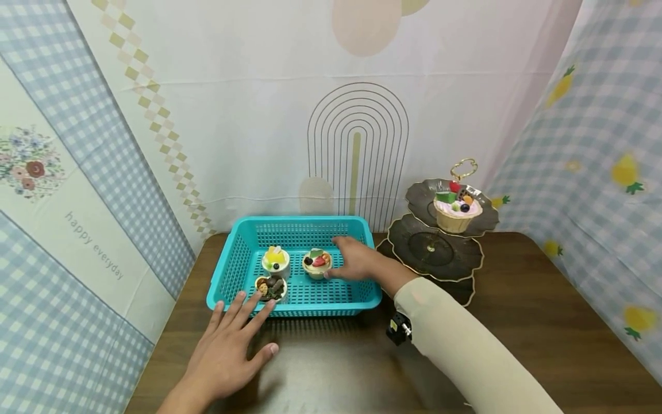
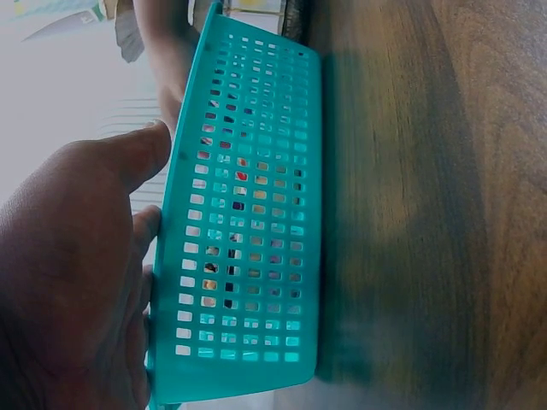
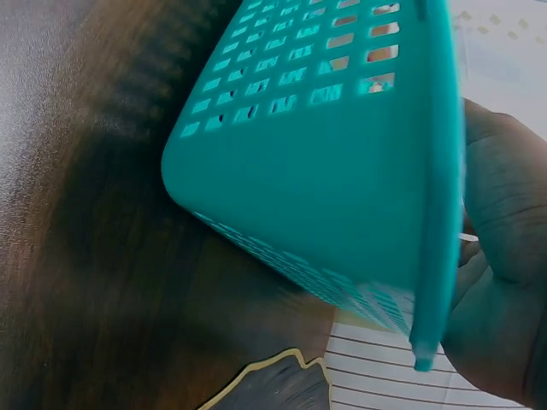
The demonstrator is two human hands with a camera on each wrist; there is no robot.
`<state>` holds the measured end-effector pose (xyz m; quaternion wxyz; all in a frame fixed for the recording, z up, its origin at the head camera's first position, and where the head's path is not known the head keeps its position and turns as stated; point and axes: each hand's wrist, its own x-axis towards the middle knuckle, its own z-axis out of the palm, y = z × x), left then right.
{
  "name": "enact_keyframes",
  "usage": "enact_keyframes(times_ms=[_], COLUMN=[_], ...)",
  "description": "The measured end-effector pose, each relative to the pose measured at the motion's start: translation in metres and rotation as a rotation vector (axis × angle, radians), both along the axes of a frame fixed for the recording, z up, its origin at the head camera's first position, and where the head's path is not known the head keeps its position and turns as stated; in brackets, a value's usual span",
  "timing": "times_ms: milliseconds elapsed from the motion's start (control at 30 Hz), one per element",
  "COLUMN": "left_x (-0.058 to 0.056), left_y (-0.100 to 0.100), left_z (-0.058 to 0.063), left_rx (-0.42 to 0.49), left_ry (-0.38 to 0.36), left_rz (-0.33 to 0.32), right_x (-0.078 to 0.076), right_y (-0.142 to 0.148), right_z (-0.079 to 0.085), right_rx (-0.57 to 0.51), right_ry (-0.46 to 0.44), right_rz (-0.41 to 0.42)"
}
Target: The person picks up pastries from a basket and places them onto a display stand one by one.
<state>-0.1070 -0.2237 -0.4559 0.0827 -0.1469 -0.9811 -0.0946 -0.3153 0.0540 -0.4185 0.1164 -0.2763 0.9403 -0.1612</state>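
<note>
My right hand (image 1: pixel 357 259) reaches over the right side of a turquoise plastic basket (image 1: pixel 326 311). Its thumb tip is right at the edge of a fruit tart (image 1: pixel 317 262) topped with red fruit and a green piece, and the other fingers stand spread apart behind it. Spread flat with straight fingers, my left hand (image 1: pixel 224 351) lies at the basket's front left rim. Its fingertips overlap a chocolate-topped cupcake (image 1: pixel 271 286) in the head view. Behind that cupcake sits one with yellow fruit (image 1: pixel 276 260). In the left wrist view the basket wall (image 2: pixel 248 196) hides most of the cakes.
Right of the basket stands a dark tiered stand (image 1: pixel 434 253) with gold scalloped edges and a gold handle (image 1: pixel 464 168). A tart with pink cream (image 1: pixel 457 213) sits on its top tier. Everything rests on a brown wooden table (image 1: pixel 331 362), with patterned cloth hanging behind and at the sides.
</note>
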Motion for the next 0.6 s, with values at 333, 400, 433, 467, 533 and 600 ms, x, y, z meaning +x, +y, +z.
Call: enact_keyframes(times_ms=[333, 400, 433, 467, 533, 600], left_x=[0.000, 0.000, 0.000, 0.001, 0.001, 0.000], left_y=[0.000, 0.000, 0.000, 0.000, 0.000, 0.000], left_z=[-0.001, -0.001, -0.002, -0.002, -0.002, -0.003], left_rx=[-0.001, 0.002, 0.002, 0.003, 0.006, 0.006], left_ry=[0.008, 0.012, 0.012, 0.014, 0.016, 0.018], left_rz=[0.003, 0.001, 0.000, 0.000, 0.001, 0.002], right_x=[-0.010, -0.010, -0.010, -0.011, -0.011, -0.012], right_y=[-0.020, -0.024, -0.025, -0.027, -0.030, -0.033], right_z=[-0.010, -0.012, -0.013, -0.014, -0.015, -0.016], right_rx=[0.098, 0.112, 0.120, 0.127, 0.134, 0.138], right_ry=[-0.028, -0.036, -0.041, -0.044, -0.056, -0.068], right_rz=[0.021, 0.014, 0.009, 0.007, -0.005, -0.011])
